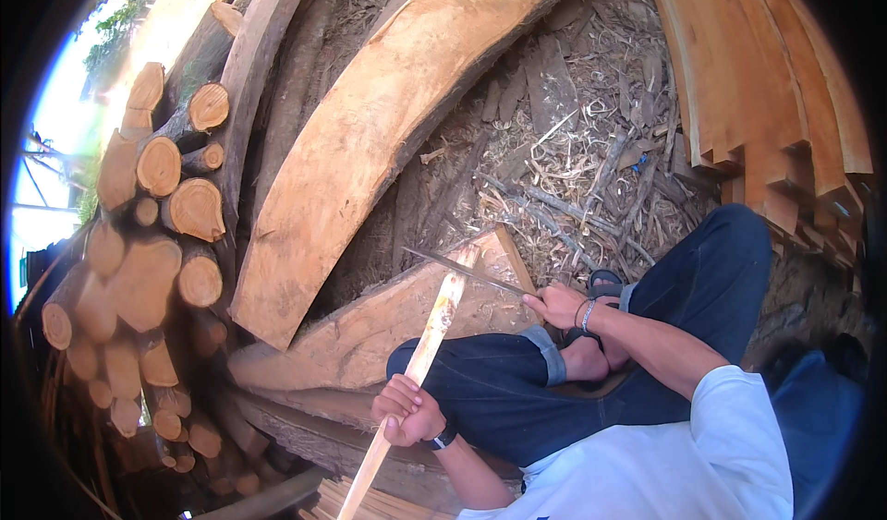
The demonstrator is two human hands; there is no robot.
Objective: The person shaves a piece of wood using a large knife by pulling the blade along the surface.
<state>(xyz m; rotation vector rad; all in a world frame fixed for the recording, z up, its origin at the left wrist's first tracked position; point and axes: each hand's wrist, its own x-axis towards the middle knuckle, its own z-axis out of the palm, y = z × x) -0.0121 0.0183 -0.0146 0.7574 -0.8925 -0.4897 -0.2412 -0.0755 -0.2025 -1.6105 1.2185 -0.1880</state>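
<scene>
My left hand [407,411] is wrapped round a long pale wooden stick [430,343], with the fingers closed. The stick slants up and away from me, and its lower end runs out of view at the bottom. Closed as well, my right hand [557,306] grips a long narrow-bladed knife [462,268]; the handle is hidden in the fist. The blade points left and crosses by the stick's far end, though I cannot tell whether they touch. Beneath them lies a thick wooden slab [370,321], with its pointed far corner beyond the blade.
A large curved plank [370,132] stretches away across the middle. Cut logs [148,284] are stacked at the left. Sawn boards [739,67] lie piled at the far right. Shavings and bark [582,169] cover the ground ahead. My bent legs [693,280] are close by on the right.
</scene>
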